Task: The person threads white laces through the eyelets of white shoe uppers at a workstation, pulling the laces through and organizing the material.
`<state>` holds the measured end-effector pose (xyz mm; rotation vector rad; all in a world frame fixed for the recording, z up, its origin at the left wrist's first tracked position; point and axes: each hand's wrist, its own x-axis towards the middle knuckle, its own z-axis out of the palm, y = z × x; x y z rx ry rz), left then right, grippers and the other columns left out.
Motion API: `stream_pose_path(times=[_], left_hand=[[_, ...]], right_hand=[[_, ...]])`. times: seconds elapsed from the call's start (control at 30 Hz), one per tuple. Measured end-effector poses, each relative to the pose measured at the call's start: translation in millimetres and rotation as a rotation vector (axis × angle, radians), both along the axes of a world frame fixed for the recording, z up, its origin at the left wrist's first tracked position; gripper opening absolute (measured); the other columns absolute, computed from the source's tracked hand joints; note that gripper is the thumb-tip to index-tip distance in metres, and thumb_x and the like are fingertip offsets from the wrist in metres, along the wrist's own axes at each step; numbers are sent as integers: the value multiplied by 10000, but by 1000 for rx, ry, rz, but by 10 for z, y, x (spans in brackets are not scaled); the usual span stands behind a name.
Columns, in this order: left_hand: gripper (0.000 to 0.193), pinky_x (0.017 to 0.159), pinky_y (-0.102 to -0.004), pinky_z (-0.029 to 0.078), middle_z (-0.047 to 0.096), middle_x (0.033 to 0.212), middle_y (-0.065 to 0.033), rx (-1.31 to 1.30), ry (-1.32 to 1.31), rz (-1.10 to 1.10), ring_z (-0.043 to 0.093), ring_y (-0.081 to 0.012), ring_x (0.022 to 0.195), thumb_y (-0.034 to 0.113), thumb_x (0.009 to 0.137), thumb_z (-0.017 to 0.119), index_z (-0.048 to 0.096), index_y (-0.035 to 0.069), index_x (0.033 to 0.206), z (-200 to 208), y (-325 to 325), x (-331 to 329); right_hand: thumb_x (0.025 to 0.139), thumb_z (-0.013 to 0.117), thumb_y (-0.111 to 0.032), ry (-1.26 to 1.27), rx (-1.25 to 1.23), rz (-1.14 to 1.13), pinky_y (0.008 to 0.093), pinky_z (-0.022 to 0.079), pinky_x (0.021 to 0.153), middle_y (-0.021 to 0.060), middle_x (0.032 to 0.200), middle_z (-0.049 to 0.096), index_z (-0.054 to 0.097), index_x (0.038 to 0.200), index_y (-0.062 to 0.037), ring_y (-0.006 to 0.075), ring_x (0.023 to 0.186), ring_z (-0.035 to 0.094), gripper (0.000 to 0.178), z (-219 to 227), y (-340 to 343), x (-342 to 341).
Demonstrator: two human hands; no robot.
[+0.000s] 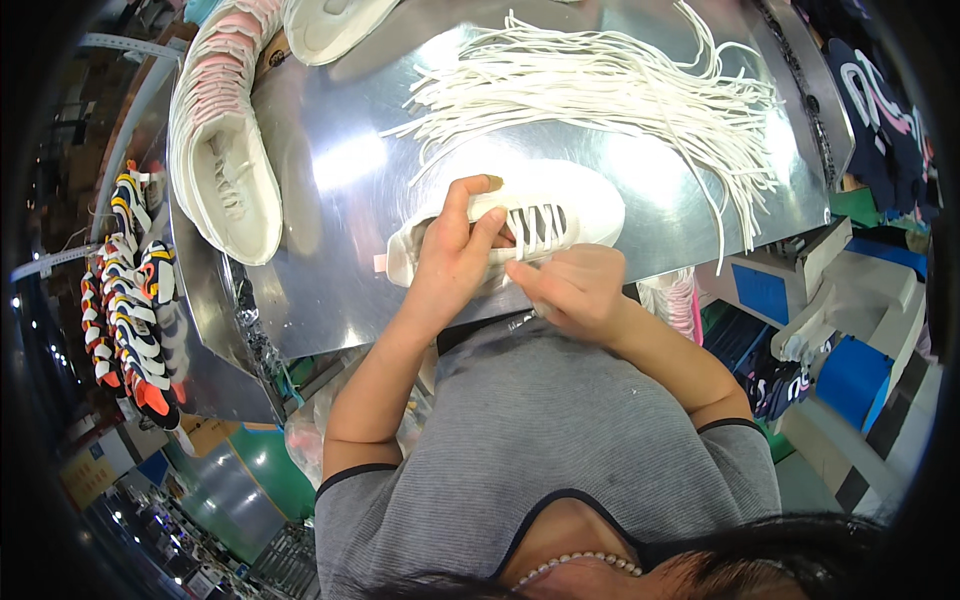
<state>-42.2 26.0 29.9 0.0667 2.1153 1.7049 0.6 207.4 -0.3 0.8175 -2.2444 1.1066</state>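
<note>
A white shoe (592, 205) lies on its side-to-side length near the table's front edge, its toe to the right and its heel to the left. White lace rows cross its throat. My left hand (452, 250) is closed on the shoe's opening, thumb and forefinger at the tongue end of the lacing. Beside the near row of eyelets, my right hand (580, 290) is curled in a pinch on the shoelace (512, 272); most of that lace is hidden by my fingers. A small pink tab (380, 263) sticks out at the heel.
A metal table (330, 240) carries a heap of loose white laces (590, 95) behind the shoe. Nested white shoes (245, 195) curve along its left side, with another white shoe (330, 25) at the back. Colourful shoe parts (130, 300) hang left; dark shoe pieces (875, 120) lie right.
</note>
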Motion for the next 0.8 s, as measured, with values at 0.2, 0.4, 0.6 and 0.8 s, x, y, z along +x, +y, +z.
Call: stream_pose_path(times=[0.2,0.4,0.6,0.8], left_hand=[[374,876,-364,521,679,1111,-229,-100,159,-100,688,-306,1004,145,1004,571,461,3,1332,165,-110,189],[396,878,-351,513,655,1155,-172,-452,405,-200,656,-298,1047,100,886,729,559,7,1231,321,-246,400],[261,746,-382,529,689,993,-145,-596,513,-128,674,-323,864,112,845,764,624,24,1046,159,-73,398],[236,642,-354,533,710,852,-137,-597,563,-26,698,-299,740,133,837,785,640,32,993,93,-22,411]], right_hand=[[716,704,-62,-7,124,6,277,424,441,-25,609,557,727,1119,-96,126,489,549,405,-218,59,16],[688,713,-78,-7,212,-22,268,418,430,-44,599,533,720,1200,-128,104,474,533,515,-154,107,77],[725,737,-94,-221,178,-9,289,454,482,-6,637,554,645,1297,-119,145,523,569,579,-137,170,197],[954,657,-163,-787,-329,-40,370,517,674,166,870,693,531,1108,-39,293,761,684,235,128,78,339]])
